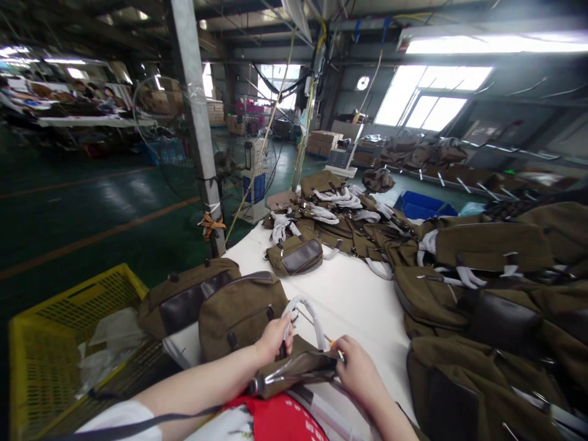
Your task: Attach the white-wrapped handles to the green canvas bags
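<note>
At the table's near edge an olive handbag (301,370) lies against my body, its zip along the near side. My left hand (274,338) is closed around the base of its handle (316,318), which is wrapped in pale covering and arches up. My right hand (357,367) is closed at the bag's right end, around a small orange and metal thing (340,354) mostly hidden by the fingers. Left of the bag, two more olive bags (241,309) with dark trim stand close together. A smaller olive bag (296,256) with a dark panel lies farther up the table.
Olive bags (473,306) are heaped along the right side, and another pile (340,214) covers the far end of the white table (353,300). A yellow crate (46,343) with clear plastic stands at left. Beyond are a metal post (195,116), fan (252,162) and blue bin (425,205).
</note>
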Demonstrator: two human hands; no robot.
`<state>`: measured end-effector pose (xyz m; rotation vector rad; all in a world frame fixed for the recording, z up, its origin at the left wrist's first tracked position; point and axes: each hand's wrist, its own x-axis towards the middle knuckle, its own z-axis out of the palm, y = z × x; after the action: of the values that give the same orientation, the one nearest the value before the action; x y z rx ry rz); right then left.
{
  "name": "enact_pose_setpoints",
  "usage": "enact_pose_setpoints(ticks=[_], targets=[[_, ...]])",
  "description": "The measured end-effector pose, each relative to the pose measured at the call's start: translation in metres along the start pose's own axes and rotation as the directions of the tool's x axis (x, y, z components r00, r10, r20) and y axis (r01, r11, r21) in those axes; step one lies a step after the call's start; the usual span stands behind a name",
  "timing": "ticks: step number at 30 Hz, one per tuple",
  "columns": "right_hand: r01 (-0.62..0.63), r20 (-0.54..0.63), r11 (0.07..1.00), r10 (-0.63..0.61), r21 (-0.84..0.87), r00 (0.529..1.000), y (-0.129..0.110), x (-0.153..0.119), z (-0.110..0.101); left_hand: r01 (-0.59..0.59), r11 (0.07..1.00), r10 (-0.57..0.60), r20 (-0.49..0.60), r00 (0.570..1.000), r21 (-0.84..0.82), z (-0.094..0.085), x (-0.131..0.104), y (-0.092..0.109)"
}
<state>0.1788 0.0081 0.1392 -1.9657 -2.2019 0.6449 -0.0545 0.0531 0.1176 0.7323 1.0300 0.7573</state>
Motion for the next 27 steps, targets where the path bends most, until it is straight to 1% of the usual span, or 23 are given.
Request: enact_pose_setpoints(ticks=[2,3,4,5,6,8,10,12,13,14,15,16,18,20,22,23,24,25,26,27], targets=[[0.124,0.109,0.982,-0.14,0.139,0.984,-0.014,-0.011,0.001,-0.044,0.991,0.04,0.031,0.999,0.129,-0.003,0.0,0.004],[0.14,0.173,0.971,-0.174,0.196,0.969,-0.02,-0.015,0.002,-0.062,0.98,0.053,0.052,0.997,0.188,-0.004,-0.002,0.007],[0.123,0.228,0.965,-0.177,0.231,0.957,-0.025,-0.019,0.004,-0.08,0.963,0.061,0.082,0.995,0.256,-0.004,-0.004,0.01],[0.103,0.251,0.962,-0.168,0.255,0.953,-0.029,-0.021,0.005,-0.103,0.934,0.065,0.12,0.991,0.342,-0.004,-0.007,0.013],[0.093,0.242,0.958,-0.161,0.27,0.957,-0.033,-0.023,0.005,-0.131,0.889,0.062,0.167,0.984,0.438,-0.005,-0.012,0.018],[0.122,0.15,0.956,-0.166,0.266,0.975,-0.039,-0.025,0.002,-0.193,0.752,0.029,0.26,0.965,0.631,-0.005,-0.023,0.029],[0.206,0.001,0.957,-0.21,0.204,0.978,-0.044,-0.027,-0.009,-0.247,0.605,0.013,0.301,0.954,0.757,-0.006,-0.035,0.044],[0.311,-0.141,0.946,-0.297,0.093,0.945,-0.048,-0.032,-0.027,-0.275,0.52,0.084,0.272,0.959,0.809,-0.006,-0.044,0.059],[0.364,-0.206,0.931,-0.351,0.028,0.914,-0.05,-0.035,-0.039,-0.291,0.493,0.14,0.256,0.957,0.82,-0.005,-0.046,0.066],[0.413,-0.263,0.91,-0.409,-0.042,0.874,-0.053,-0.039,-0.051,-0.312,0.485,0.188,0.251,0.95,0.817,-0.004,-0.047,0.073],[0.461,-0.305,0.88,-0.472,-0.111,0.827,-0.055,-0.043,-0.062,-0.329,0.498,0.223,0.248,0.943,0.803,-0.003,-0.046,0.08],[0.505,-0.329,0.846,-0.533,-0.173,0.78,-0.058,-0.046,-0.072,-0.34,0.53,0.249,0.241,0.938,0.777,-0.001,-0.044,0.088],[0.573,-0.338,0.772,-0.636,-0.277,0.694,-0.061,-0.05,-0.086,-0.353,0.635,0.312,0.19,0.931,0.687,0.001,-0.036,0.108],[0.625,-0.322,0.695,-0.719,-0.356,0.616,-0.061,-0.049,-0.086,-0.382,0.73,0.413,0.078,0.907,0.567,0.002,-0.03,0.135],[0.658,-0.321,0.637,-0.771,-0.401,0.551,-0.056,-0.041,-0.072,-0.443,0.788,0.504,-0.036,0.863,0.427,0.0,-0.03,0.164],[0.677,-0.33,0.621,-0.784,-0.395,0.526,-0.053,-0.036,-0.062,-0.461,0.813,0.516,-0.074,0.853,0.357,-0.002,-0.033,0.178],[0.696,-0.35,0.619,-0.783,-0.363,0.514,-0.048,-0.03,-0.052,-0.46,0.839,0.503,-0.093,0.859,0.292,-0.004,-0.037,0.189],[0.712,-0.384,0.629,-0.769,-0.313,0.511,-0.041,-0.024,-0.042,-0.443,0.863,0.477,-0.101,0.873,0.243,-0.006,-0.042,0.197],[0.715,-0.443,0.653,-0.733,-0.25,0.516,-0.034,-0.018,-0.035,-0.43,0.874,0.465,-0.136,0.875,0.226,-0.009,-0.048,0.202],[0.705,-0.508,0.686,-0.678,-0.18,0.531,-0.026,-0.013,-0.03,-0.426,0.875,0.471,-0.202,0.859,0.231,-0.012,-0.053,0.205]])
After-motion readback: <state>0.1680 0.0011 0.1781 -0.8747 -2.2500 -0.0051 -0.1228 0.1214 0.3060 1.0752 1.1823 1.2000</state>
